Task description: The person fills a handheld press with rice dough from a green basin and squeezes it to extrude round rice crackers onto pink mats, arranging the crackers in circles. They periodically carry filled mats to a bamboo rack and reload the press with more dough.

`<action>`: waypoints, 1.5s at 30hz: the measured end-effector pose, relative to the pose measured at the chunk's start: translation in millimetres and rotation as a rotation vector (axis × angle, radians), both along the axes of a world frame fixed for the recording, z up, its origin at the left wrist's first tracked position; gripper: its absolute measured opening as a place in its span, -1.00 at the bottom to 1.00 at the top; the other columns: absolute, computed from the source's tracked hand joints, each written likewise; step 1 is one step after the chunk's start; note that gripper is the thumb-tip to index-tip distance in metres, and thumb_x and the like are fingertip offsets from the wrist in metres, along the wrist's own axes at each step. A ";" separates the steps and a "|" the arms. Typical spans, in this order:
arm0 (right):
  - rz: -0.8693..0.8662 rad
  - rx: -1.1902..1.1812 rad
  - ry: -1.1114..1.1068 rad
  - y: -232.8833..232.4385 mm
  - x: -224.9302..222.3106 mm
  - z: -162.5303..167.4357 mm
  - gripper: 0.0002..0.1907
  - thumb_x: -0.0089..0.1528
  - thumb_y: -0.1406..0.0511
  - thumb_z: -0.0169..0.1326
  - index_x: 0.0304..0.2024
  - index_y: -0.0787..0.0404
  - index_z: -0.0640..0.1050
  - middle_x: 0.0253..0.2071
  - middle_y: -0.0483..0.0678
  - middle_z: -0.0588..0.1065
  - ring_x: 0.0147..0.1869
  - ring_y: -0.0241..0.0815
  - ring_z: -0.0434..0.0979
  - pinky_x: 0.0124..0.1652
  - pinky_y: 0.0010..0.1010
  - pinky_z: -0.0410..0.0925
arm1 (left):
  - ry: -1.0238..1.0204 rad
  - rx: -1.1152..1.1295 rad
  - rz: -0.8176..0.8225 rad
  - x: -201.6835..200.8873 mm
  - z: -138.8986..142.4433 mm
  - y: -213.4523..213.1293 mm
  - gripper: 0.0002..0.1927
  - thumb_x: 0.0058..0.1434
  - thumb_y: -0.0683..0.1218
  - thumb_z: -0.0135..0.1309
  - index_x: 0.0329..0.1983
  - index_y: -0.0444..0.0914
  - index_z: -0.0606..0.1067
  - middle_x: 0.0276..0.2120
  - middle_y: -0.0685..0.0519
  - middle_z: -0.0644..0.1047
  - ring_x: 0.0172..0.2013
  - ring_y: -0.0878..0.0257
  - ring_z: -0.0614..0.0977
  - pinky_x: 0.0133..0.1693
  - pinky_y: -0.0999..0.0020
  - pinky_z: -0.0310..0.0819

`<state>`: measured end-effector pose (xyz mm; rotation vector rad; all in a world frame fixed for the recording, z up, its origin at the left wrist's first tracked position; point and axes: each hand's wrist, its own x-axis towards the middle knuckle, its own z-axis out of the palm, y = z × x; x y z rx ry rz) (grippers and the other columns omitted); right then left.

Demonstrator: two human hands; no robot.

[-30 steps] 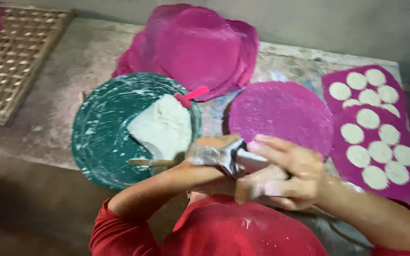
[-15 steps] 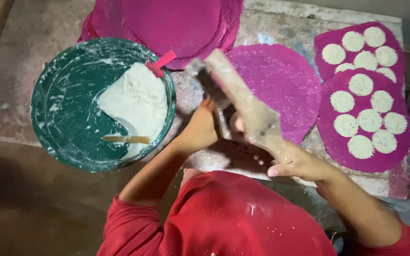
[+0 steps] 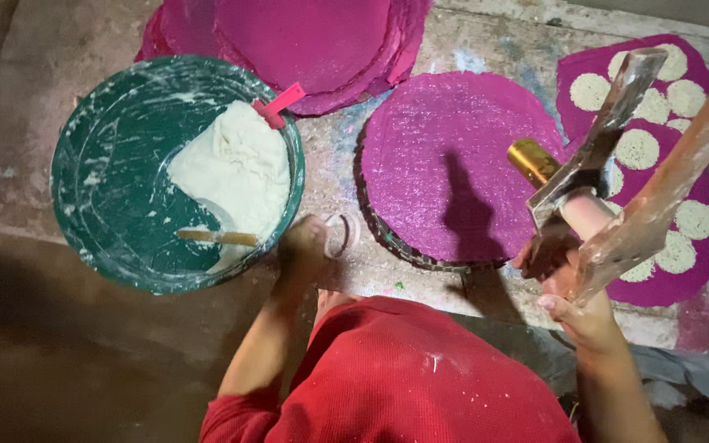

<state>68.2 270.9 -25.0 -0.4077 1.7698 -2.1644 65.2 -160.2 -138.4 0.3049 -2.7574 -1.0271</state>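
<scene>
Here, step in hand: the right hand point(image 3: 572, 287) holds a hinged press point(image 3: 617, 164) up over the right side of the table point(image 3: 478, 41), clear of the disc point(image 3: 461, 164); the left hand point(image 3: 305, 246) is down at a small ring point(image 3: 342, 234) on the near edge.
Right hand: fingers clamped around the press's lower end, where its two arms meet.
Left hand: curled against the ring; whether it grips or only touches it, I cannot tell.
Next move, as I judge it: the smeared press needs a firm hold and a level aim, and the ring a proper pinch.
Press: one flat metal arm, one wooden arm, both dusted pale, spread in a V.
Disc: round, magenta, grainy and glinting, bare of dough.
Basin point(image 3: 108, 164): green, round, streaked white, at the left; it holds a soft white dough point(image 3: 240, 168), a stick point(image 3: 215, 238) and a pink scraper point(image 3: 281, 105).
Sheets point(image 3: 313, 41): magenta, stacked at the far side.
Rounds point(image 3: 638, 148): small, pale, on magenta at the right.
</scene>
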 end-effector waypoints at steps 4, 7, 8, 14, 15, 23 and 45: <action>-0.060 -0.042 0.022 -6.0 3.4 1.9 -0.10 0.14 0.32 0.28 0.45 0.30 0.16 0.32 0.10 0.29 0.44 0.00 0.28 0.42 -0.11 0.14 | 0.113 0.311 -0.133 -20.5 12.3 42.4 -0.88 0.27 -0.12 0.09 -0.28 -0.29 0.49 -0.41 -0.15 0.51 -0.37 -0.09 0.58 -0.28 0.09 0.50; -0.120 0.015 0.008 -5.2 7.6 -1.7 -0.02 0.12 0.34 0.30 0.48 0.30 0.08 0.36 0.09 0.24 0.49 -0.04 0.23 0.43 -0.16 0.10 | 0.279 0.134 -0.277 -59.2 16.2 73.7 -0.88 0.30 -0.11 0.10 -0.27 -0.28 0.50 -0.30 -0.14 0.55 -0.27 -0.14 0.60 -0.24 0.04 0.50; -0.089 0.012 -0.031 -3.1 7.6 -3.3 -0.04 0.12 0.34 0.27 0.48 0.33 0.10 0.33 0.13 0.28 0.47 -0.01 0.27 0.41 -0.16 0.14 | 0.224 0.084 -0.294 -68.6 18.4 79.5 -0.87 0.31 -0.11 0.10 -0.23 -0.29 0.50 -0.28 -0.15 0.55 -0.27 -0.16 0.60 -0.24 0.02 0.49; 0.161 0.089 -0.205 6.8 -10.2 -8.5 0.02 0.26 -0.01 0.13 0.56 0.35 0.01 0.21 0.16 0.39 0.21 -0.02 0.46 0.08 -0.19 0.43 | 0.043 0.322 -0.408 -101.9 58.5 87.3 -0.50 0.30 0.10 0.15 0.21 -0.23 0.43 0.06 -0.16 0.52 -0.03 -0.06 0.62 -0.04 0.07 0.53; 0.286 0.043 -0.255 2.9 -16.2 -8.8 0.02 0.33 -0.15 0.06 0.53 0.41 0.07 0.09 0.22 0.48 0.14 0.02 0.55 0.10 -0.15 0.50 | 0.053 0.691 -0.434 -109.6 69.1 86.3 -0.37 0.29 0.11 0.13 0.37 -0.21 0.33 0.20 -0.14 0.49 0.11 0.00 0.62 0.07 0.10 0.54; 0.608 0.622 -0.689 -34.2 -65.7 35.6 -0.12 0.23 -0.25 -0.41 0.21 0.26 0.43 -0.09 0.13 0.63 -0.03 -0.04 0.71 0.04 -0.16 0.52 | 0.090 2.337 -0.979 -133.3 91.7 96.4 -0.13 0.27 0.37 0.03 0.49 -0.23 0.30 -0.07 0.06 0.57 0.13 0.11 0.58 0.39 0.03 0.26; 0.375 1.335 -0.412 -109.9 -109.7 72.0 -0.07 0.25 -0.32 -0.46 -0.22 0.31 0.60 -0.49 0.03 0.56 -0.39 -0.11 0.61 -0.27 -0.16 0.49 | 0.346 2.608 -0.697 -179.7 6.9 102.3 -0.83 0.45 0.07 -0.18 -0.23 -0.06 0.31 -0.39 0.23 0.35 -0.28 0.31 0.43 0.08 0.17 0.46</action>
